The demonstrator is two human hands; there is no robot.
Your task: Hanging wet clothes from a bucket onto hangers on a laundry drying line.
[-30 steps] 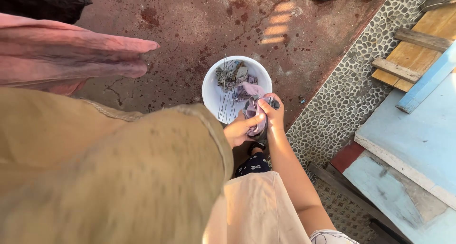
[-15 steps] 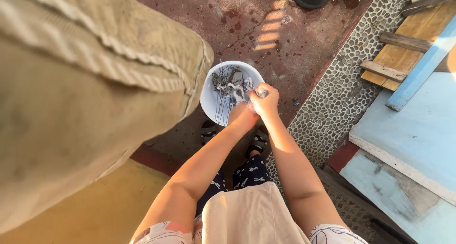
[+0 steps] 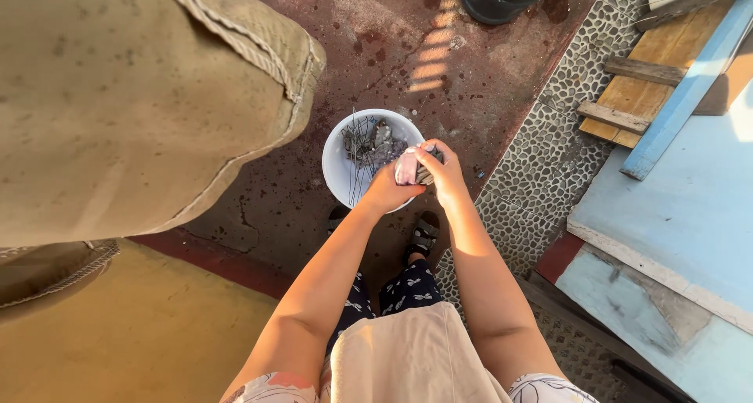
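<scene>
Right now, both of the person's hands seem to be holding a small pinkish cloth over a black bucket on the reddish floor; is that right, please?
Not quite: the bucket is white, not black, as the head view shows. The rest holds: the left hand and the right hand both grip the small pinkish cloth over it, on the reddish floor.

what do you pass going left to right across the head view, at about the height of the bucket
hanging tan cloth → white bucket → left hand → right hand → pebble floor strip → pale blue board
</scene>
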